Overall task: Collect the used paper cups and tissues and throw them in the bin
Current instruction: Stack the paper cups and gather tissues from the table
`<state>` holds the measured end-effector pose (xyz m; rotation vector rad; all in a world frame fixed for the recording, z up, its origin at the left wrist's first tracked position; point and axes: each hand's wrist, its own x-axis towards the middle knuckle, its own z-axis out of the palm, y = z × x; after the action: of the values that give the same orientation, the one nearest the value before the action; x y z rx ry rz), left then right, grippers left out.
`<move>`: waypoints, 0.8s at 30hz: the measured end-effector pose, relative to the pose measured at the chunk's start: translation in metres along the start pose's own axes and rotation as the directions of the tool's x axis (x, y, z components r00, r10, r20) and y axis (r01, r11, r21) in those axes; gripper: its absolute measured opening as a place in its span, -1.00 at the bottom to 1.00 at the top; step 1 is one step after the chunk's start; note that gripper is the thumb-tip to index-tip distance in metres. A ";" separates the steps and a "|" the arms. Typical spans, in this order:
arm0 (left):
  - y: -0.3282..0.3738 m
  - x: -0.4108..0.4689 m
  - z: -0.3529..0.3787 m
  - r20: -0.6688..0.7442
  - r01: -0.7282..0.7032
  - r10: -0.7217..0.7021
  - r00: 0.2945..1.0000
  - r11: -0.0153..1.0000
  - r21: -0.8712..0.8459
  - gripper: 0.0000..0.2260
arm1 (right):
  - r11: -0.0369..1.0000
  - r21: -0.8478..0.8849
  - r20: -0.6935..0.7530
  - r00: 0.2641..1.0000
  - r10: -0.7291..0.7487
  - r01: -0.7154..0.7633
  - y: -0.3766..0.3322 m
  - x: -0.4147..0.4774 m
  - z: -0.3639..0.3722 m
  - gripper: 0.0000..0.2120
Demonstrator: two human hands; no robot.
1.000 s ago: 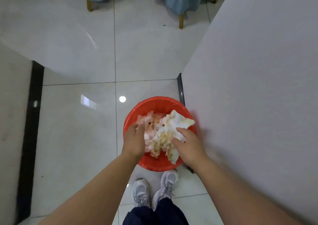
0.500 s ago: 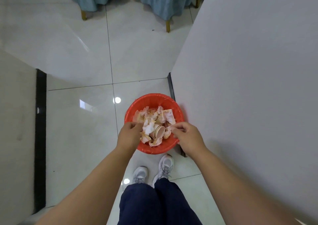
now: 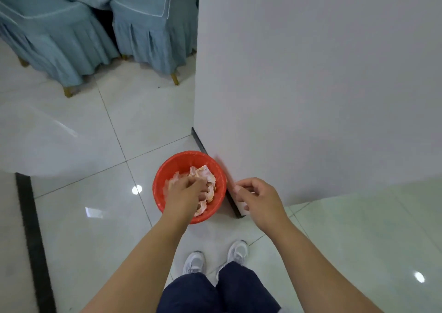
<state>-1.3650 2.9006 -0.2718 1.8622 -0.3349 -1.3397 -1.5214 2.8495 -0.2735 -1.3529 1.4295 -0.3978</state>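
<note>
A red bin (image 3: 177,163) stands on the tiled floor against a wall corner. It holds crumpled, stained tissues (image 3: 203,173). No paper cup shows in it at this moment. My left hand (image 3: 185,192) hangs over the bin's middle, with its fingers pointing down onto the tissues and nothing visibly pinched. My right hand (image 3: 257,199) hovers just right of the bin's rim, in front of the wall corner. Its fingers are loosely curled and hold nothing.
A white wall (image 3: 311,85) fills the right side, and its black skirting (image 3: 230,199) runs beside the bin. Two chairs with blue covers (image 3: 79,33) stand at the far left. My white shoes (image 3: 215,259) are just behind the bin. A black strip (image 3: 32,229) crosses the floor at the left.
The bundle of tissues that both hands held over the bin now lies inside it. My right hand has moved off to the right of the rim, and my view has risen.
</note>
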 end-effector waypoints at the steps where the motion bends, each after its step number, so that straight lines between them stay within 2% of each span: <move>1: 0.004 -0.010 0.006 0.028 -0.016 0.015 1.000 1.000 0.018 -0.90 | 1.000 0.005 -0.026 1.000 -0.002 0.002 0.001 -0.011 -0.009 -0.90; 9: 0.019 -0.077 0.082 0.283 -0.173 0.136 0.949 0.979 0.108 -0.83 | 0.997 0.081 -0.233 0.972 0.029 -0.011 0.035 -0.090 -0.093 -0.93; 15: 0.008 -0.133 0.163 0.430 -0.286 0.191 0.883 0.943 0.169 -0.90 | 0.989 0.148 -0.381 0.924 0.039 0.019 0.076 -0.159 -0.169 -0.92; 18: -0.007 -0.176 0.210 0.500 -0.321 0.190 0.845 0.928 0.190 -0.93 | 0.978 0.207 -0.466 0.881 0.078 0.023 0.104 -0.201 -0.211 -0.94; 24: -0.038 -0.267 0.312 0.690 -0.436 0.169 0.704 0.870 0.232 -0.87 | 0.945 0.316 -0.648 0.746 0.154 0.080 0.166 -0.294 -0.297 -0.97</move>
<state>-1.7579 2.9505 -0.1569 1.4500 -1.3083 -1.7334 -1.9182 3.0309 -0.1658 -0.9283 1.8605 -1.1358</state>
